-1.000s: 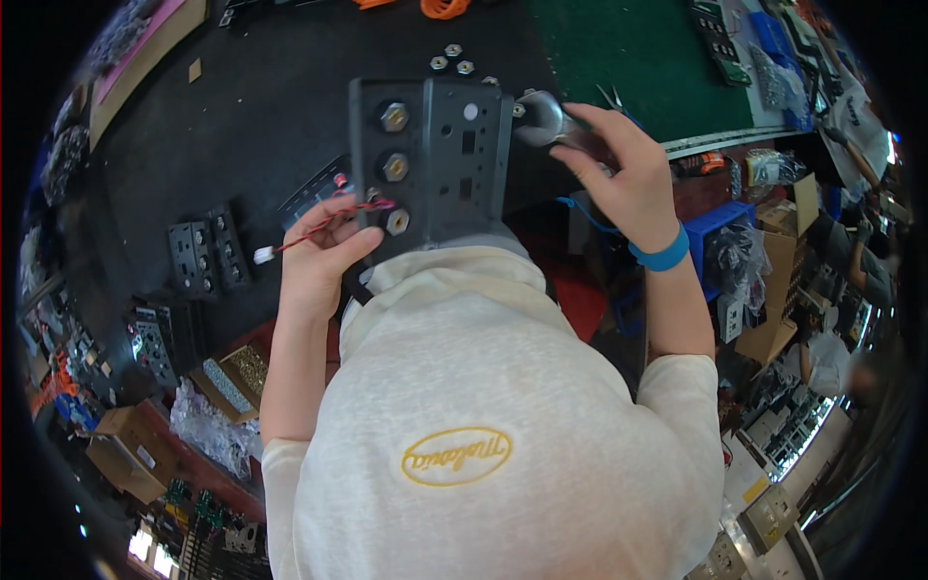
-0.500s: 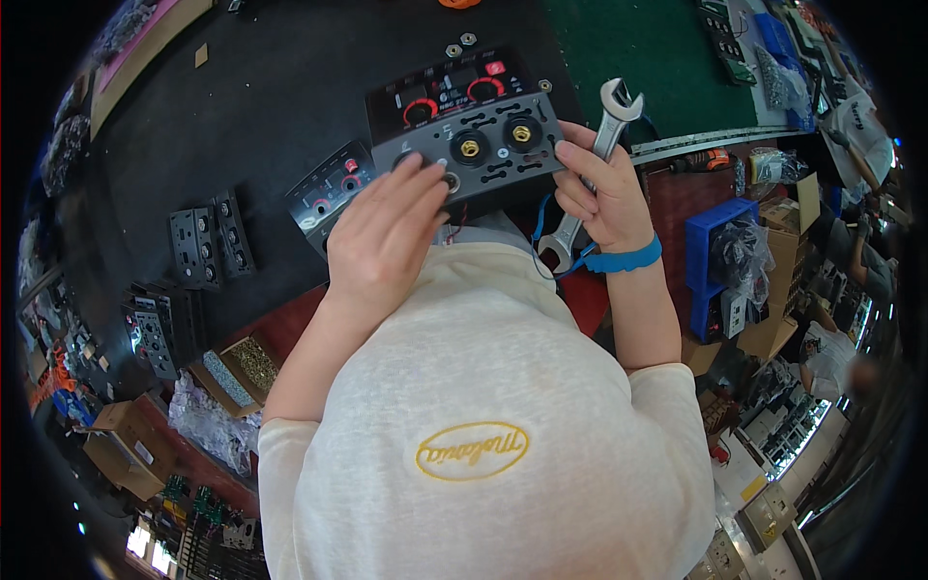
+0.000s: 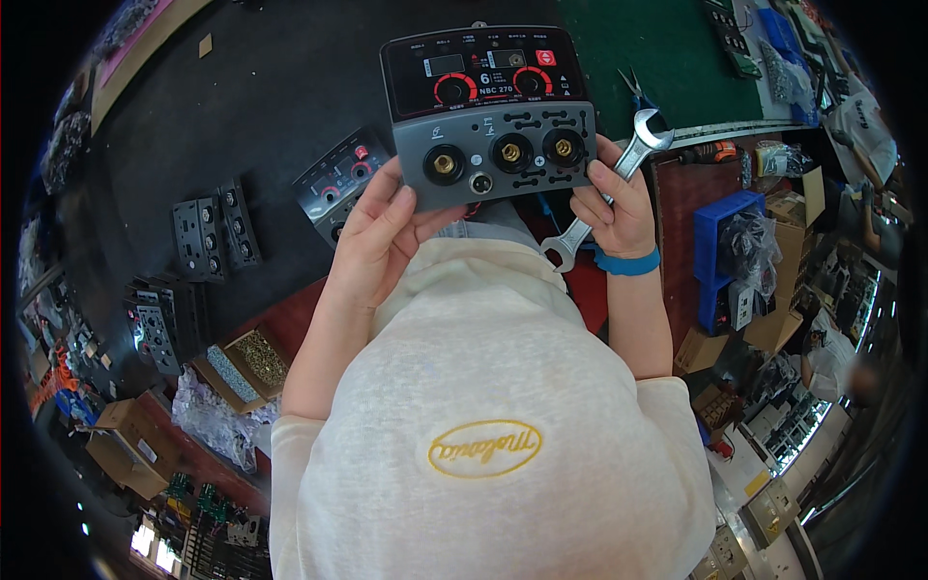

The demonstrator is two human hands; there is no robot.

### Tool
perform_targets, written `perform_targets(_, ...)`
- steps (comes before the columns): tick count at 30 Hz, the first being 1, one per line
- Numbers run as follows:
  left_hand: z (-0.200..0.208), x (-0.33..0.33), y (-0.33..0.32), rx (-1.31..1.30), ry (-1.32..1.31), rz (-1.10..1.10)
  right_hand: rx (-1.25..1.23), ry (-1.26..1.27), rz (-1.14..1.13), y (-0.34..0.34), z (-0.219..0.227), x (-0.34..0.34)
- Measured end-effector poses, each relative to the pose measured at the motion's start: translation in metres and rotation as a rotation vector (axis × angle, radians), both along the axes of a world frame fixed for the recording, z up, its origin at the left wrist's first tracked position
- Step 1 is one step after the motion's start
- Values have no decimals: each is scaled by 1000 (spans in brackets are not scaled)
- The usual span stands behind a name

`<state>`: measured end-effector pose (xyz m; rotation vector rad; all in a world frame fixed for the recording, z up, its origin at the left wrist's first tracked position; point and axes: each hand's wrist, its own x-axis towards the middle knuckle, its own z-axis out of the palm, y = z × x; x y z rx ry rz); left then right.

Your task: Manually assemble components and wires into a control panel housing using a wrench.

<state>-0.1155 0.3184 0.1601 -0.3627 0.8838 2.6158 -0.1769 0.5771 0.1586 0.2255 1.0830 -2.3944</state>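
A control panel (image 3: 488, 108) with a black display face, red-ringed dials and a grey lower section is held up over the table edge, facing me. Three round black sockets with brass centres and a small metal connector sit in its grey section. My left hand (image 3: 375, 232) grips its lower left corner, thumb in front. My right hand (image 3: 619, 208) holds its right edge and also clasps a double open-ended wrench (image 3: 628, 162), which slants beside the panel. A blue band (image 3: 626, 262) circles my right wrist. A similar panel (image 3: 333, 182) lies just left of the held one.
Several more panels (image 3: 198, 240) stand on the black table (image 3: 271, 106) at left. Cardboard trays of small fasteners (image 3: 259, 360) are at lower left. Pliers (image 3: 635, 87) lie on the green mat (image 3: 619, 34) beyond the wrench. A blue bin (image 3: 710, 232) stands at right.
The panel has been raised and tilted so its face shows fully. My left hand moved from a socket on its front to its lower left corner. The wrench rose with my right hand.
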Motion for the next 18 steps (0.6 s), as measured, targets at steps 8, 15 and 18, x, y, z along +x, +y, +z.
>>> perform_targets(8, -1, 5, 3, 41, 3, 0, 2, 29, 12, 3, 0, 7)
perform_targets(15, -7, 6, -1, 53, 2, 26, -10, 49, 42, 2, -11, 12)
perform_targets(18, -10, 6, -1, 52, -5, 34, 30, -3, 24, -4, -8, 10)
